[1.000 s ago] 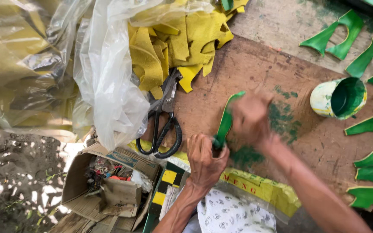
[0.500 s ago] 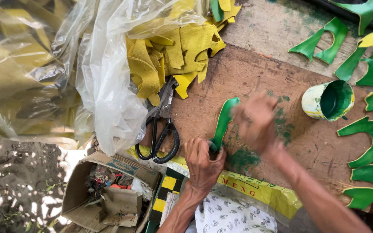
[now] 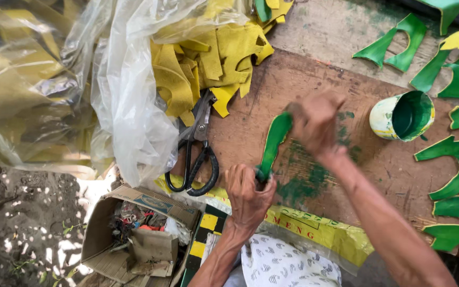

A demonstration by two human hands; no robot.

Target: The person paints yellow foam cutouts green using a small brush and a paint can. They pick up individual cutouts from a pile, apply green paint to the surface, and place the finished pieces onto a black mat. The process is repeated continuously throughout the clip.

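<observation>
My left hand (image 3: 248, 192) grips the near end of a long, green-painted cut-out strip (image 3: 273, 142) on a brown board (image 3: 346, 175). My right hand (image 3: 314, 123) is closed at the strip's far end, blurred by motion; what it holds is hidden. Green paint smears stain the board under the strip. A small cup of green paint (image 3: 402, 115) stands to the right of my right hand.
Black-handled scissors (image 3: 195, 154) lie left of the strip, beside a pile of yellow cut-outs (image 3: 208, 64) spilling from a clear plastic bag (image 3: 112, 90). Several green-painted pieces (image 3: 452, 165) lie at the right. An open cardboard box (image 3: 134, 234) sits below on the ground.
My right hand has shifted along the far end of the strip. The left hand keeps its hold on the near end.
</observation>
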